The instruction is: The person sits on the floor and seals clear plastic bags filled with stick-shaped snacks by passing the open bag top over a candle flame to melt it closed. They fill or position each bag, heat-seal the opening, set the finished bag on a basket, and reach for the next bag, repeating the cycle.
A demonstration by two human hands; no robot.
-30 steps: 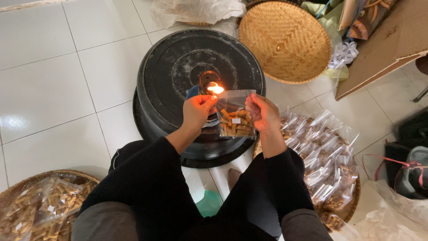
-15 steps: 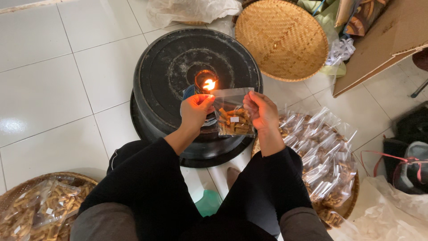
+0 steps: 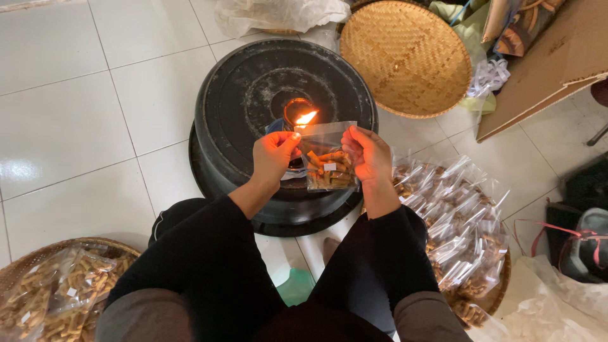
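Lower left of the frame there's a woven tray (image 3: 19, 272) piled with filled snack bags (image 3: 60, 294). Moving toward the middle, the left hand (image 3: 273, 154) pinches the top left corner of a small clear bag of snack sticks (image 3: 328, 166), and the right hand (image 3: 367, 152) pinches the top right corner, holding it just below centre, its upper edge right by a small flame (image 3: 306, 118) sitting on an upturned black tub (image 3: 240, 95). The bag looks light, thin and crinkly (probably slippery too), so those top corners seem the sensible place to grab. Lower right, another tray of sealed bags (image 3: 456, 221); I think it's woven, but it's mostly hidden.
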